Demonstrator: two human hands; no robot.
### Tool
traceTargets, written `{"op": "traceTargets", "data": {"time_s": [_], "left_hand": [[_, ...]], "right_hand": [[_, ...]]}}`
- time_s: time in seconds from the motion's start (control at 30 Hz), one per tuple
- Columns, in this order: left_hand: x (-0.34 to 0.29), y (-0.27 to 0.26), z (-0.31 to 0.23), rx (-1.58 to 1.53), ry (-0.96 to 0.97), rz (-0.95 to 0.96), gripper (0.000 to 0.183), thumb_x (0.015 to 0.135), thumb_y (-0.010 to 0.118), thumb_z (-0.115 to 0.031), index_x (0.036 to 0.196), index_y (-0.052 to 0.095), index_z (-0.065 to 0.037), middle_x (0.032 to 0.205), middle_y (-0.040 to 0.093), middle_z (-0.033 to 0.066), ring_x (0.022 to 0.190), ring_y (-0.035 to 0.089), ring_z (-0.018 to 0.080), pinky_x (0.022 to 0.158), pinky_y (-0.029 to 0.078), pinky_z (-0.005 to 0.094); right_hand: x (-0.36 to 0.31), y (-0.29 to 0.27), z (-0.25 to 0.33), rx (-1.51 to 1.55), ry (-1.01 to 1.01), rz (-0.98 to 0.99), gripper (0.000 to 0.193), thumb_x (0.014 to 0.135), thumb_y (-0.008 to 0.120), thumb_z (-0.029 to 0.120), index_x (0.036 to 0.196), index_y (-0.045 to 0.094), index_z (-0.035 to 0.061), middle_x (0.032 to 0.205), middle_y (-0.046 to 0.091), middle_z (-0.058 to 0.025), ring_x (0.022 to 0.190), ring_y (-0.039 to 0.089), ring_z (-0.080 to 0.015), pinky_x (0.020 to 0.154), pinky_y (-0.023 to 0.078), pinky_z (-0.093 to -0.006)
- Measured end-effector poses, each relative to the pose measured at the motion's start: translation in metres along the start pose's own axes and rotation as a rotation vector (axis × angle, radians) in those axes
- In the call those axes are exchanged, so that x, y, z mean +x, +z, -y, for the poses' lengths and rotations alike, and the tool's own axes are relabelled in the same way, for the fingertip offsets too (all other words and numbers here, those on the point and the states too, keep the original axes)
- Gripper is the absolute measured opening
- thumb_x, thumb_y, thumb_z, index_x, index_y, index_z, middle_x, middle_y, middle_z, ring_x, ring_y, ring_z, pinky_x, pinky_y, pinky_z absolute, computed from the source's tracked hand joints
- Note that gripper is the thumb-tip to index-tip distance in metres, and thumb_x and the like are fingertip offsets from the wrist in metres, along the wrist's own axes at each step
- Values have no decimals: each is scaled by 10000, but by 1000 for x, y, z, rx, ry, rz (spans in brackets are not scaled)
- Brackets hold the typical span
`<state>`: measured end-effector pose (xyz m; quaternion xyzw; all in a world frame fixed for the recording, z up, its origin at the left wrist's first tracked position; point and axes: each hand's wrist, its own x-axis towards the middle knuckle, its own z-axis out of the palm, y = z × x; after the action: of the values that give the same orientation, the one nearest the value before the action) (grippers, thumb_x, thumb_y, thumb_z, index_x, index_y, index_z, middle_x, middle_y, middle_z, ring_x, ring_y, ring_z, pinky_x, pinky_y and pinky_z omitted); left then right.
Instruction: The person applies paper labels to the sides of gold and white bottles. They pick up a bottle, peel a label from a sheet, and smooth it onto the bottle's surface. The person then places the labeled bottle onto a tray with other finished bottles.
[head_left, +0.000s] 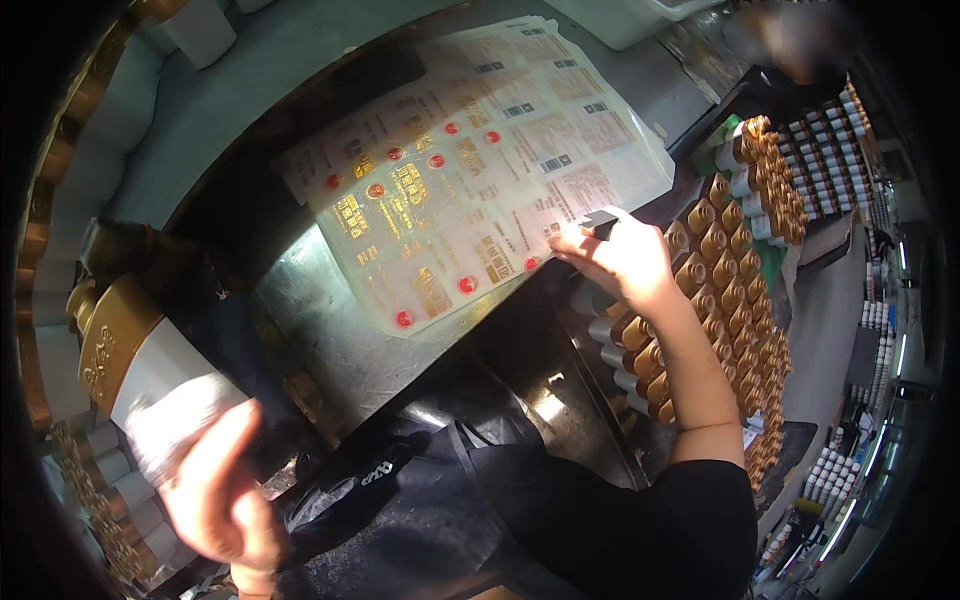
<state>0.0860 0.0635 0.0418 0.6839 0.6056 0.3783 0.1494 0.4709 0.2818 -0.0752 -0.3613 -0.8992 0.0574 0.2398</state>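
Observation:
My left hand (220, 490), at the lower left, is closed round the lower end of a white bottle (160, 365) with a gold shoulder. The bottle lies tilted, its neck toward the upper left. A crumpled white piece, perhaps a cloth (175, 425), sits between the fingers and the bottle. My right hand (625, 260) is pinched at the near right edge of a translucent sheet (450, 215) printed with gold lettering, red round marks and small text blocks. A small flat grey-and-black piece (600, 222) shows in its fingers; its exact kind cannot be made out.
The sheet lies on a shiny metal surface (340, 325). Rows of gold-topped bottles (715, 270) stand right of my right forearm. More white-and-gold bottles (105, 470) line the left edge. Another person (800, 45) is at the upper right, near stacked bottles (830, 150).

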Motion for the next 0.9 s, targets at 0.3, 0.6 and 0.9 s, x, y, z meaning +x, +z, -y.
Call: {"op": "traceTargets", "data": {"time_s": [0.3,0.6,0.9], "left_hand": [[92,153,-44,198,145,456,586,735,606,53,1306,564,-74,1124,555,182,1051,531,367,956,422,429],[99,195,-31,487,223,415,495,792,537,-28,1285,581,-62,1124,575,136,1082,524,321,996,366,465],[100,154,-48,-961,-755,583,675,1015,279,-545,1351,531,-16,1298,582,126,1211,502,213,1038,354,381]], "right_hand": [[-1,0,-1,-170,-134,56,259,735,813,184,940,731,319,759,640,-3,620,626,-184,546,525,-290],[-6,4,-12,122,-19,65,114,732,765,124,831,709,135,693,632,-9,665,628,-189,584,515,-290],[12,-52,74,26,-168,-272,274,692,795,55,955,719,59,744,579,-9,637,542,-182,560,459,-304]]}}
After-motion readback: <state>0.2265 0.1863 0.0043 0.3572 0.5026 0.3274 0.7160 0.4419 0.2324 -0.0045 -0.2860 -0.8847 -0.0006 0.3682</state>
